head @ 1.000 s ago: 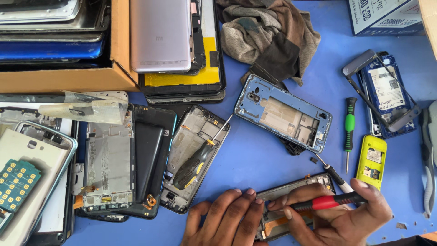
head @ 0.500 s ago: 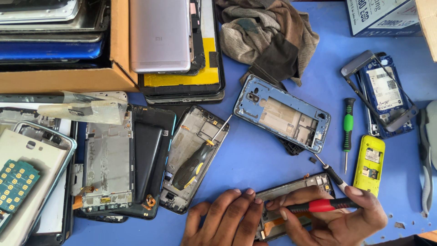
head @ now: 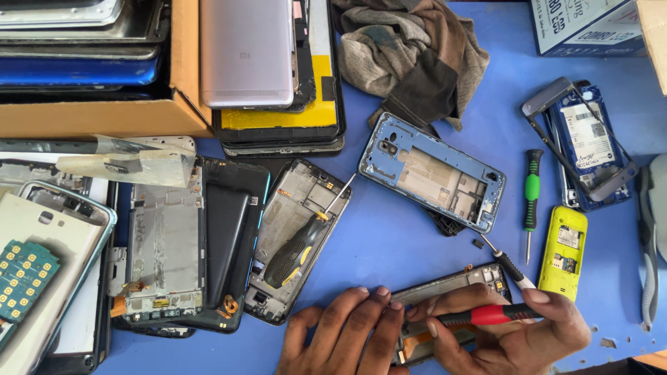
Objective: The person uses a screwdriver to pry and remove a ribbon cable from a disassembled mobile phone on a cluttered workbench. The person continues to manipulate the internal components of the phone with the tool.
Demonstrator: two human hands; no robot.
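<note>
Your hands work a stripped phone frame [head: 455, 292] at the near edge.
Your left hand [head: 347, 330] presses flat, fingers spread, on its dark metal; your right hand [head: 517, 333] clamps a slim red-handled screwdriver [head: 486, 317] across it.

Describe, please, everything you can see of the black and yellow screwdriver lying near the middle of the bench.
The screwdriver has a thick black handle with yellow inlays, rubbery-looking, and a thin bare metal shaft. It lies flat and diagonal, handle toward the lower left, tip toward the upper right. The handle rests inside an opened grey phone frame; the shaft crosses the frame's upper right edge, and the tip hangs over the blue table. No hand touches it.
</note>
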